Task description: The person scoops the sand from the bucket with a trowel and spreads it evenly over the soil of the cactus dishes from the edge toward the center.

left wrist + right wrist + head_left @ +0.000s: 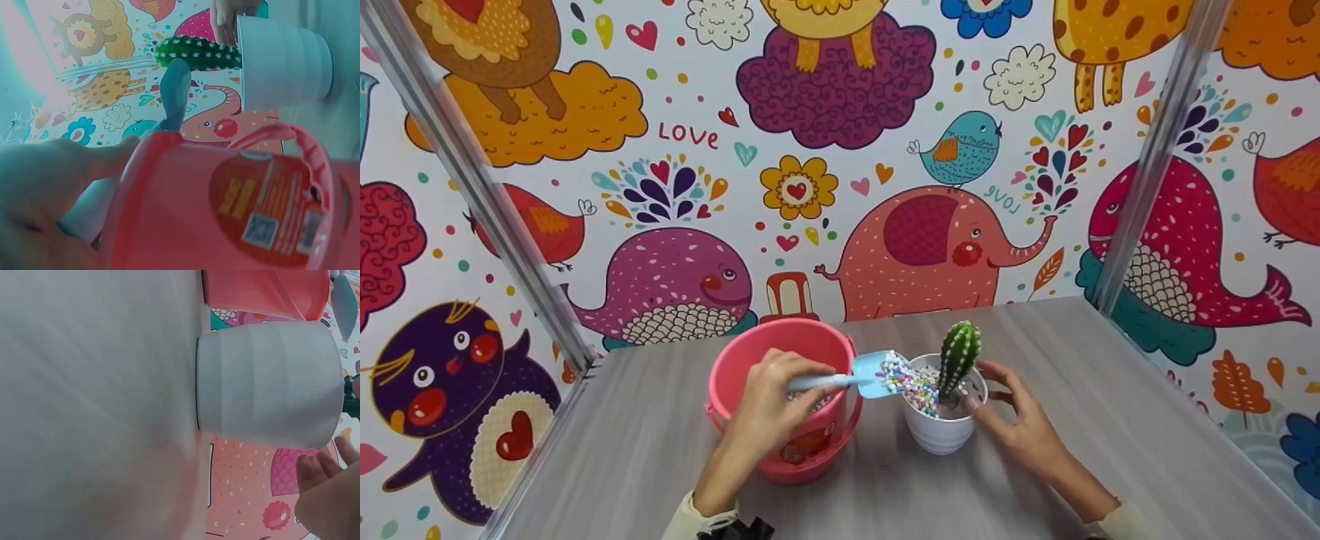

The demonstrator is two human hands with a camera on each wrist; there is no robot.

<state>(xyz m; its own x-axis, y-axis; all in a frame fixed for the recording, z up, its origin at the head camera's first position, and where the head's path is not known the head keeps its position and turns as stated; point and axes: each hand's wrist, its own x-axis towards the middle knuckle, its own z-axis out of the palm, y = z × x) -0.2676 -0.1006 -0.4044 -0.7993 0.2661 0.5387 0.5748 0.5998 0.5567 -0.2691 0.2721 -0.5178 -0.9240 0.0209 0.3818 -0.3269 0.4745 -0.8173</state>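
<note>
My left hand (780, 390) grips the handle of a light blue toy shovel (870, 375) above the pink bucket (735, 375). Small pastel beads (894, 367) lie on the blade's tip, right at the rim of a white ribbed pot (941, 433). In the pot a green cactus (961, 352) stands slightly tilted among multicoloured beads (924, 390). At the pot's right side is my right hand (1020, 420), thumb and fingers spread along the rim close to the cactus. The right wrist view has its fingertips (309, 467) beside the upright pot.
More beads (817, 401) show inside the bucket, whose handle (304, 146) hangs down toward the pot. The wood-grain table (645, 450) meets a wall (802, 247) printed with cartoon animals. Metal posts (1155, 135) stand at the table's back corners.
</note>
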